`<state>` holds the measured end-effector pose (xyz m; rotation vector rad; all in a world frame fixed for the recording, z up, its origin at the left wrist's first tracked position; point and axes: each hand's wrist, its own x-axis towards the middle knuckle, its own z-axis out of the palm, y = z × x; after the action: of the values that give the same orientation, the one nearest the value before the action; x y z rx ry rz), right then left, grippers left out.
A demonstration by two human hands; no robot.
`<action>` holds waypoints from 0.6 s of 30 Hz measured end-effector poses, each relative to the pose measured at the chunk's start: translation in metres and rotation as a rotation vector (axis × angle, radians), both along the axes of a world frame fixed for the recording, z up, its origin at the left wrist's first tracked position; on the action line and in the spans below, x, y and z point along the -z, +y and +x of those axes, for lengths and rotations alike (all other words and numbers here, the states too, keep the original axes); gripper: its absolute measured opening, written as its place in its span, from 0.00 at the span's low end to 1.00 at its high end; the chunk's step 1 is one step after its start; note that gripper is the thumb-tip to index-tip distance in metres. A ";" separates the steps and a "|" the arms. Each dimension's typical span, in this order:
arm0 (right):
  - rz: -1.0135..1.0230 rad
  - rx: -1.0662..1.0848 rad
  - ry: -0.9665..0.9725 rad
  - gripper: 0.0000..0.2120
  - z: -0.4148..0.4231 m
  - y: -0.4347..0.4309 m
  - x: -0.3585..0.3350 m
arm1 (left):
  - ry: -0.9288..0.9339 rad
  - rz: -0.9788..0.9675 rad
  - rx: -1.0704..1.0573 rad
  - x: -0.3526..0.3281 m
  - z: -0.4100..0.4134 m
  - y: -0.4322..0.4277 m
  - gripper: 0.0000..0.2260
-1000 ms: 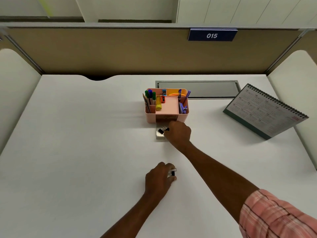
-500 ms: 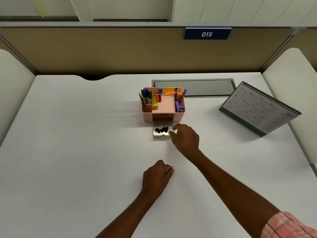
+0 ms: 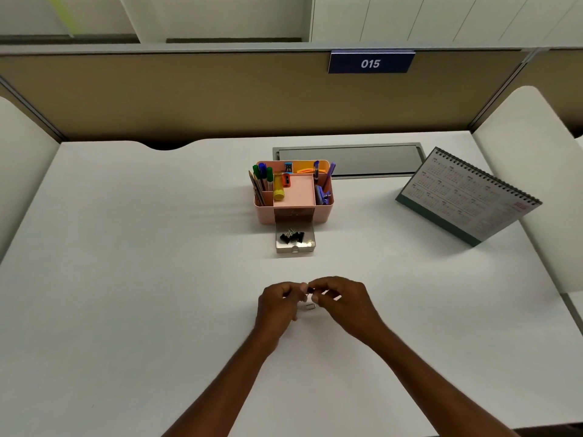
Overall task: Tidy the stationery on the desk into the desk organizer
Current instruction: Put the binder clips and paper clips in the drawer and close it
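A pink desk organizer (image 3: 263,212) stands mid-desk, holding pens, a yellow glue stick, sharpeners and purple clips. Its clear drawer (image 3: 295,246) is pulled out toward me, with several black binder clips (image 3: 292,237) inside. Nearer to me, my left hand (image 3: 277,302) and my right hand (image 3: 342,299) meet fingertip to fingertip over the desk. A small black binder clip (image 3: 310,290) is pinched between them; both hands touch it. Just below the fingers a small silver piece (image 3: 310,306) shows, too small to tell what it is.
A spiral desk calendar (image 3: 467,197) stands at the right. A grey cable hatch (image 3: 347,159) lies behind the organizer. Beige partition walls with a "015" sign (image 3: 370,63) close off the back. White side panels flank the desk.
My right hand has come back from the open drawer to meet my left hand near me. The left hand has lifted slightly, and the clip is now between both hands.
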<state>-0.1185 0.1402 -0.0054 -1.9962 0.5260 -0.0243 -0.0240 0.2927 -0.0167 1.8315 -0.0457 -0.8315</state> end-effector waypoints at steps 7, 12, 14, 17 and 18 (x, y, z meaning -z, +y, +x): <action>0.000 -0.071 -0.023 0.14 0.020 -0.013 -0.010 | 0.006 -0.078 0.070 -0.018 0.020 -0.007 0.10; -0.050 -0.183 0.020 0.11 0.041 -0.026 -0.024 | 0.023 -0.097 0.098 -0.026 0.037 -0.007 0.10; -0.112 -0.189 0.030 0.09 0.052 -0.030 -0.027 | 0.062 -0.121 0.061 -0.028 0.042 -0.007 0.13; -0.158 -0.054 0.048 0.08 0.072 -0.035 -0.024 | 0.101 -0.126 -0.061 -0.026 0.047 -0.006 0.16; -0.194 0.005 0.062 0.08 0.080 -0.036 -0.021 | 0.098 -0.119 -0.091 -0.024 0.048 -0.005 0.16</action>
<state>-0.0380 0.1041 0.0158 -2.1910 0.5869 -0.0177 0.0238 0.2875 0.0077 1.6674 0.0493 -0.8360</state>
